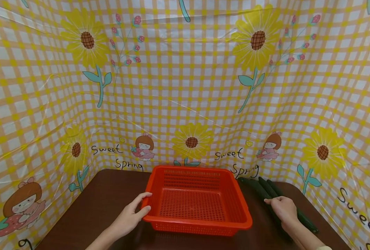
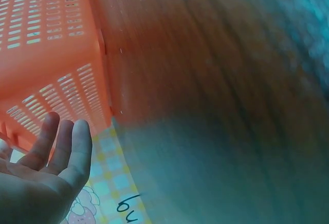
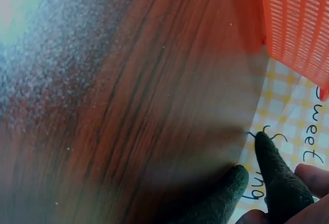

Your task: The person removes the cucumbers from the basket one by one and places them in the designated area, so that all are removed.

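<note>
A red plastic basket (image 1: 191,205) with slotted walls and base stands on the dark table, with nothing inside. At its left rim, my left hand (image 1: 127,215) touches the edge with thumb and index finger. In the left wrist view, the other fingers (image 2: 77,147) of that hand extend loosely by the outer wall. Several dark green cucumbers (image 1: 255,185) lie right of the basket. My right hand (image 1: 284,210) grips one cucumber (image 3: 282,183), its fingers curled round it. Another cucumber (image 3: 221,198) lies beside that one; the hand partly hides the group.
The dark brown wooden tabletop (image 1: 107,198) extends left of the basket. A yellow checked cloth (image 1: 185,86) printed with sunflowers hangs behind the table and along both sides.
</note>
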